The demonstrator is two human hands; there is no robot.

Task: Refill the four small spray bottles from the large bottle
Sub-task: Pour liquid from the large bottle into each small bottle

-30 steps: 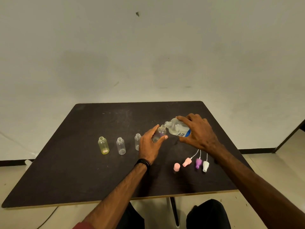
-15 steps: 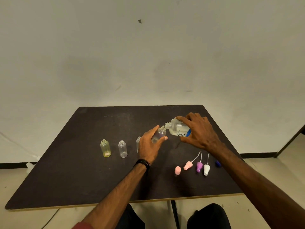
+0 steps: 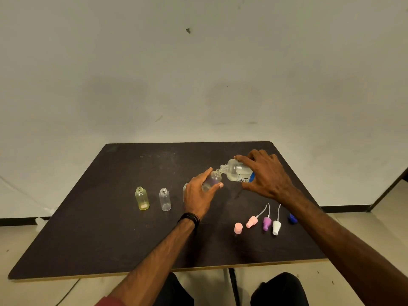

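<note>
no shift: large bottle [image 3: 239, 173] right hand [image 3: 265, 175] | small bottle [image 3: 212, 181] left hand [image 3: 198, 195]

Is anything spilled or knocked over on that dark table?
No spill that I can see. The spray tops lie on their sides near the front edge, evidently taken off for refilling. The large bottle is tilted in the right hand, mouth at the small bottle held by the left hand.
</note>
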